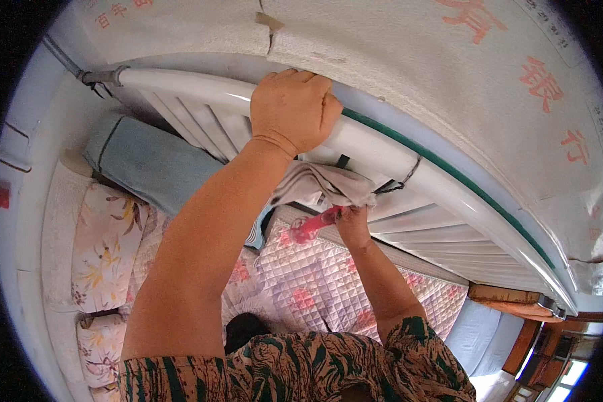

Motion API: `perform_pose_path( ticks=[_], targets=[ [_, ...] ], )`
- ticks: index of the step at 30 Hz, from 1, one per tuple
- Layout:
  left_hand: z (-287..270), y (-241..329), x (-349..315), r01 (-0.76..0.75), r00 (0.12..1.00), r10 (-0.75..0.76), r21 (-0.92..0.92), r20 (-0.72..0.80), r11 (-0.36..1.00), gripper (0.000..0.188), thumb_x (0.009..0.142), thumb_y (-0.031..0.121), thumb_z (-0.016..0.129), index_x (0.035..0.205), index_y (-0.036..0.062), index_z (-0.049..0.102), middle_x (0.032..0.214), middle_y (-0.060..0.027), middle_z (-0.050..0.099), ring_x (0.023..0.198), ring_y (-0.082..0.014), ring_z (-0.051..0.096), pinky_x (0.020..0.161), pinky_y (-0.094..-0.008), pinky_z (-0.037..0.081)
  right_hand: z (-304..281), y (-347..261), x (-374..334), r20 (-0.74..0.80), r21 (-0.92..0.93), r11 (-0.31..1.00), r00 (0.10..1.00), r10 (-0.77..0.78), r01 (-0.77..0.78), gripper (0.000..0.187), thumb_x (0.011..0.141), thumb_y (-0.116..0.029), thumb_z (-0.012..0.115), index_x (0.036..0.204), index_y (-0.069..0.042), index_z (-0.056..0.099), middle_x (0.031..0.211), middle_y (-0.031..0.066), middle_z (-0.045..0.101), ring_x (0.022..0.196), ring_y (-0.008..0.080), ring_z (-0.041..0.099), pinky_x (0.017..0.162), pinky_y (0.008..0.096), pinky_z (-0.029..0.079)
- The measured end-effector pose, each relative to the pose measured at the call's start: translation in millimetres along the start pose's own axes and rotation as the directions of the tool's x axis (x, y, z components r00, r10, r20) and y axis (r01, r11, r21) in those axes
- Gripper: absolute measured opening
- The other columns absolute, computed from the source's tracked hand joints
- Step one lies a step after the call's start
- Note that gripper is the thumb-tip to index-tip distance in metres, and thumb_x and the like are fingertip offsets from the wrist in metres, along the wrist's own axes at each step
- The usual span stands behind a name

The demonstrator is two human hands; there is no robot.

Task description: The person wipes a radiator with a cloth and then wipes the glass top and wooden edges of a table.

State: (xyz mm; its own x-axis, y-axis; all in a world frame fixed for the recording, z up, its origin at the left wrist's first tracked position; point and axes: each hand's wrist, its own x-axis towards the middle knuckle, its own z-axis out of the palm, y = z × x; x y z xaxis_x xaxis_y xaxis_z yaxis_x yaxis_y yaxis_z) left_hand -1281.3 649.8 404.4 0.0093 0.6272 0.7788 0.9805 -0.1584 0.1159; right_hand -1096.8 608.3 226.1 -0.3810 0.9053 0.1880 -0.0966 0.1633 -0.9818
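My left hand (295, 107) is closed over the thick white top pipe (375, 142) of a long radiator, knuckles up. Lower and to the right, my right hand (354, 224) is closed around a pink-red, partly see-through stick-like object (311, 226), blurred, whose exact kind I cannot make out. A crumpled beige-grey cloth (328, 181) bunches just above that hand, against the radiator's white fins (422, 231). Whether the cloth is fixed to the pink object or pinched with it is hidden. Part of the cloth passes behind my left forearm.
Below lies a quilted pink-and-white floral cover (301, 275). A folded grey-blue blanket (157, 161) and floral cushions (107, 248) are at left. A papered ledge (409, 74) runs above the radiator, with a dark green strip (449, 167) along its edge. Dark wires (405, 181) loop round the pipe.
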Motion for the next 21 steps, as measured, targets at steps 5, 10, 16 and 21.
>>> perform_pose_path(
  ticks=[5,10,16,21],
  targets=[
    [12,18,14,-0.031,0.998,0.027,-0.07,-0.056,0.997,0.014,0.075,0.019,0.055,0.067,0.0096,0.061,0.065,-0.0076,0.06,0.062,-0.028,0.058,0.06,-0.0404,0.045,-26,112,0,0.031,0.483,0.857,0.982,0.189,-0.18,0.027,0.092,-0.017,0.052,0.112,-0.004,0.063,0.118,0.0126,0.062,0.111,0.0313,0.057,0.096,0.0387,0.044],
    [1,-1,-1,-0.038,0.998,0.035,-0.047,-0.059,0.998,0.014,0.074,0.019,0.056,0.066,0.0093,0.061,0.064,-0.007,0.059,0.061,-0.0278,0.058,0.058,-0.0401,0.043,-3,93,7,0.498,0.553,0.67,0.841,0.211,-0.495,0.039,0.088,-0.018,0.053,0.124,-0.004,0.057,0.125,0.0154,0.058,0.117,0.0362,0.052,0.103,0.0522,0.037],
    [-4,-4,-4,-0.042,0.997,0.039,-0.039,-0.071,0.998,0.011,0.072,0.018,0.056,0.066,0.0095,0.06,0.063,-0.0069,0.058,0.059,-0.0278,0.057,0.056,-0.0391,0.043,11,144,-11,0.645,0.667,0.264,0.718,0.261,-0.696,0.083,0.07,-0.059,0.071,0.131,-0.007,0.052,0.13,0.0084,0.055,0.12,0.0298,0.049,0.106,0.0453,0.034],
    [18,23,29,-0.091,0.987,0.068,-0.154,-0.146,0.984,0.009,0.07,0.017,0.057,0.065,0.0106,0.059,0.062,-0.0063,0.058,0.058,-0.0277,0.056,0.055,-0.0391,0.042,-87,293,-12,0.356,0.678,0.274,0.63,0.69,-0.682,0.068,0.086,-0.055,0.054,0.135,-0.009,0.046,0.129,0.0088,0.054,0.116,0.0306,0.051,0.101,0.0477,0.039]
  ],
)
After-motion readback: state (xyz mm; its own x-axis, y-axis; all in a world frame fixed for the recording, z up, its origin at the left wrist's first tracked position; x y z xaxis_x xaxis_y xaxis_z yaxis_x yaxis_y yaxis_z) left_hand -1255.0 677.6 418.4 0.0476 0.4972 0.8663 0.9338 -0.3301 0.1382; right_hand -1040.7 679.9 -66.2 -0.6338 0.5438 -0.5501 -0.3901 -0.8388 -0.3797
